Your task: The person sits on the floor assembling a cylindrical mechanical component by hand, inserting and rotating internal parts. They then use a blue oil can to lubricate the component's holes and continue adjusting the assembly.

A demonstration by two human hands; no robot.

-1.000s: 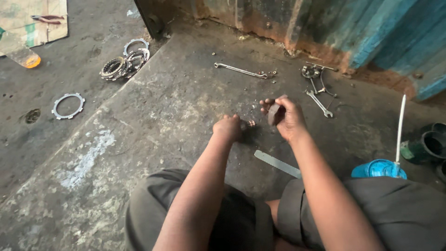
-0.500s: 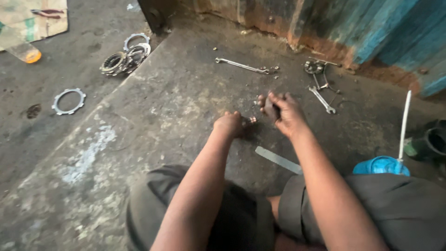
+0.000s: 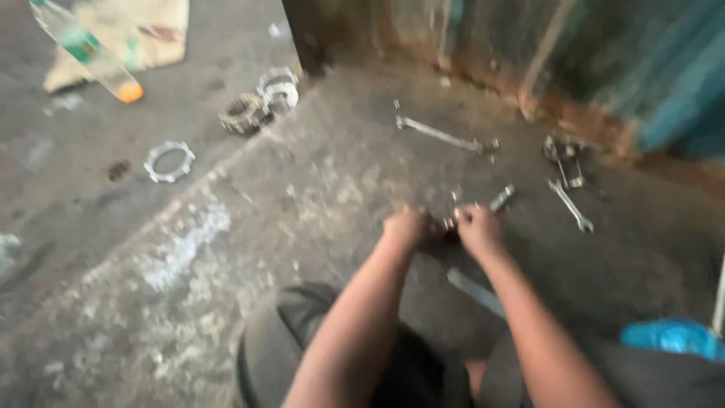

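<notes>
The view is blurred. My left hand and my right hand meet low over the concrete floor, fingers curled around a small shiny metal part between them. A short silvery tool sticks out past my right hand's fingers, apparently gripped by it. My left hand's fingers are closed at the small part; the blur hides the exact grip. A flat metal strip lies on the floor just under my right forearm.
A long wrench, a smaller wrench and a clump of tools lie beyond the hands, near a rusty blue metal wall. At left are a toothed ring, stacked rings and a plastic bottle. A blue object sits at lower right.
My right hand has come down from a raised position to meet my left hand at the floor. The camera has tilted, so the scene sits lower in view.
</notes>
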